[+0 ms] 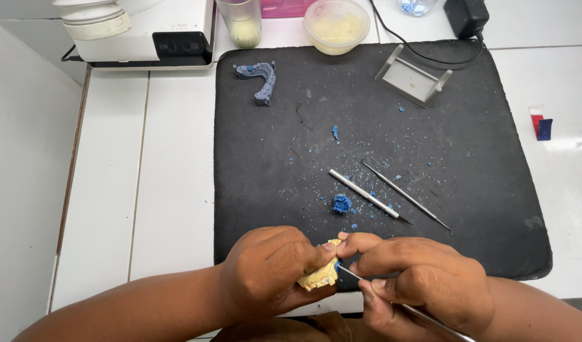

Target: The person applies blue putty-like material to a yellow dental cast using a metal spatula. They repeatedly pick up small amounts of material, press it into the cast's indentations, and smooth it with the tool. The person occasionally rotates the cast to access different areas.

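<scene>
My left hand (265,272) grips a pale yellow dental cast (320,274) at the near edge of the black mat (481,190). My right hand (417,282) holds a thin metal carving tool (412,310) like a pen, its tip touching the cast where a speck of blue wax shows. My right thumb and forefinger also rest on the cast's top. Two more metal instruments (367,194) (405,196) lie side by side on the mat just beyond my hands, next to a lump of blue wax (341,203).
Blue wax crumbs are scattered over the mat. A grey dental arch model (260,78) lies at its far left, a small grey stand (412,79) at its far right. Beyond are a white machine (145,28), a cup (241,22), a lidded tub (336,25), a black adapter (466,16).
</scene>
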